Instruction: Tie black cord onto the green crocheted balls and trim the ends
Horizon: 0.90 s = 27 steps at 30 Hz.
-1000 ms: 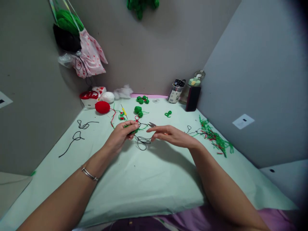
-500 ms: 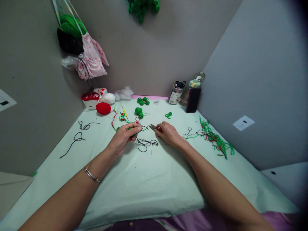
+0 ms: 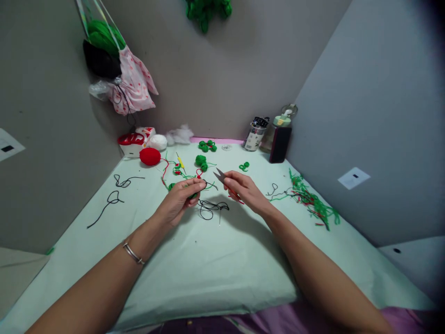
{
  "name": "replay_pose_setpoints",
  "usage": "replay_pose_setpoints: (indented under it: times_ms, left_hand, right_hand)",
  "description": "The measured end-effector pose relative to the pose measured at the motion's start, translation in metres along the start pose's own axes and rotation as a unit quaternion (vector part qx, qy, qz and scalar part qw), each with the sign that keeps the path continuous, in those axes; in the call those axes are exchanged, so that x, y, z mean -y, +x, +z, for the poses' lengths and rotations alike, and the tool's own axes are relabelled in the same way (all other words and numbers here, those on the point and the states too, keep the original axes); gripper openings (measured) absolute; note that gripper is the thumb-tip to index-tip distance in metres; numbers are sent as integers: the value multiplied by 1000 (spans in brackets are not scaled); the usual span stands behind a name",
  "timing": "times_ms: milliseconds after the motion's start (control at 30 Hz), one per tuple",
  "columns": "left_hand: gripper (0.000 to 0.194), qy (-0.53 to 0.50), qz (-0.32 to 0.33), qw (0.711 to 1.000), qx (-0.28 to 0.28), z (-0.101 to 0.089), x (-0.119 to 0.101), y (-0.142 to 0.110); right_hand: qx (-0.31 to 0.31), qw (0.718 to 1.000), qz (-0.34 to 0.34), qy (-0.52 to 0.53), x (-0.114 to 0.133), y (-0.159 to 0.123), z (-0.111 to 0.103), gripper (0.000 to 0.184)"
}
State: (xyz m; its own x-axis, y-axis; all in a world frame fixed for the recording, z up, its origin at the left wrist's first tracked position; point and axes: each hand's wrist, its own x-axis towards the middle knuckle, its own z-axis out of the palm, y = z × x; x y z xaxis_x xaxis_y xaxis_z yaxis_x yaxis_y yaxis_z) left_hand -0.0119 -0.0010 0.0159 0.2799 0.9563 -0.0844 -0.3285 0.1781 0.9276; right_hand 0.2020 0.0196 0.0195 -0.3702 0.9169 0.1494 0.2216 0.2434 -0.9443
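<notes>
My left hand is closed on a small green crocheted piece, mostly hidden by the fingers. A thin end of black yarn sticks out beyond my left fingertips. My right hand grips small scissors with red handles, their blades slightly parted and pointing up and left. The blades are apart from the yarn end. Below and between the hands lies a loose coil of black yarn, with a needle beside it. A red yarn loop shows just past my left fingers.
Green yarn balls, a yellow-handled hook and a red yarn ball lie behind. Yarn scraps are heaped on the right. A pen holder, bottle and phone stand back right. Black strands lie left.
My right hand has lifted a little with the scissors, and their blades have tilted upward, away from the yarn. My left hand stays almost in place.
</notes>
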Motion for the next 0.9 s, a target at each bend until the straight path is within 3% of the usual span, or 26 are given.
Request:
replay_pose_setpoints:
  times_ms: [100, 233, 900]
  left_hand:
    - [22, -25, 2, 1000, 2, 0, -1, 0]
    - [24, -86, 5, 996, 2, -1, -1, 1]
    - [22, 12, 10, 1000, 21, 6, 3, -5]
  right_hand:
    - [-18, 995, -51, -80, -2, -1, 2, 28]
    - [-21, 987, -67, -146, -5, -1, 4, 28]
    - [6, 988, -111, -109, 9, -9, 18, 24]
